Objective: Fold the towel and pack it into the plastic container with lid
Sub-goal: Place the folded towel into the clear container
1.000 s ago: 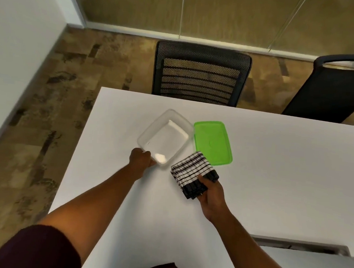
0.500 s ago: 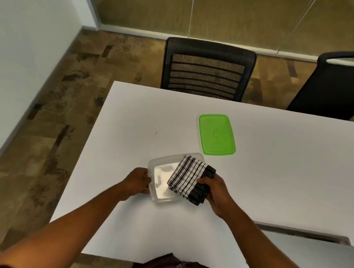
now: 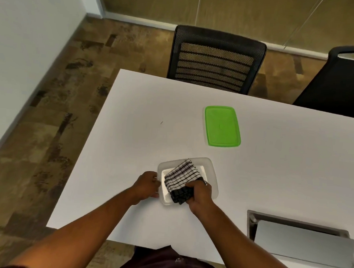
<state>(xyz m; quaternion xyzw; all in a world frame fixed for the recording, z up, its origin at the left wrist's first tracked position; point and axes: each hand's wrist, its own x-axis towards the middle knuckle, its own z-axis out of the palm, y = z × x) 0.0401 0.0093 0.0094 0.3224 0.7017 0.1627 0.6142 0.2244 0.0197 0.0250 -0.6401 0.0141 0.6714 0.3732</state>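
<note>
Head cam: clear plastic container [image 3: 212,173] sits on the white table [image 3: 131,114], pulled in close to the near edge. One second ago it sat right beside the green lid [image 3: 222,126]; now the lid lies well apart from it, on the far side toward the mesh-back chair [image 3: 216,59]. Left hand [image 3: 147,187] is closed around the container's left rim, pinning it. Right hand [image 3: 199,194] is clenched on the near, dark end of the folded checked towel [image 3: 182,174] and has it over the container, far end dipping inside, near end hanging past the container's near wall. Half a second ago the towel was only crossing the container's right side; now it is centred over the opening. Can't tell if it touches the bottom. Second dark chair [image 3: 341,81] stands to the right of the mesh-back one. Cable hatch [image 3: 298,240] is set in the table, right of the container.
</note>
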